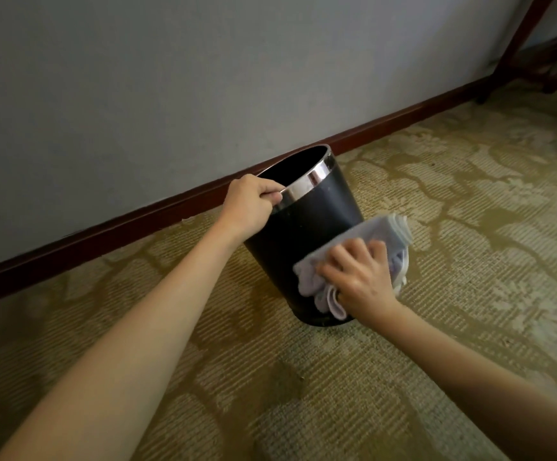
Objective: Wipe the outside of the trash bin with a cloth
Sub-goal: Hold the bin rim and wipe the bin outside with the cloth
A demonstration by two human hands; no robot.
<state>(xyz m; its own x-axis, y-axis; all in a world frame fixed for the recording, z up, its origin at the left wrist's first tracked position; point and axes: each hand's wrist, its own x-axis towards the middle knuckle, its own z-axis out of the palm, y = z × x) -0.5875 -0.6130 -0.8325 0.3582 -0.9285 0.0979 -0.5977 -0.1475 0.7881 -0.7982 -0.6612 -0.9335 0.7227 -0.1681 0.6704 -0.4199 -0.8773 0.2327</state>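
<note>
A black round trash bin (307, 227) with a shiny metal band at its rim stands on the carpet, tilted away toward the wall. My left hand (249, 204) grips the near rim, fingers hooked over the metal band. My right hand (360, 281) presses a folded pale lilac cloth (383, 234) flat against the lower right side of the bin. The cloth bunches under my palm and hangs down near the bin's base. The bin's inside looks dark; nothing shows in it.
Patterned olive and beige carpet (470, 201) covers the floor. A grey wall (170, 78) with a dark red-brown skirting board (104, 229) runs just behind the bin. Dark wooden furniture legs (520, 44) stand at the top right.
</note>
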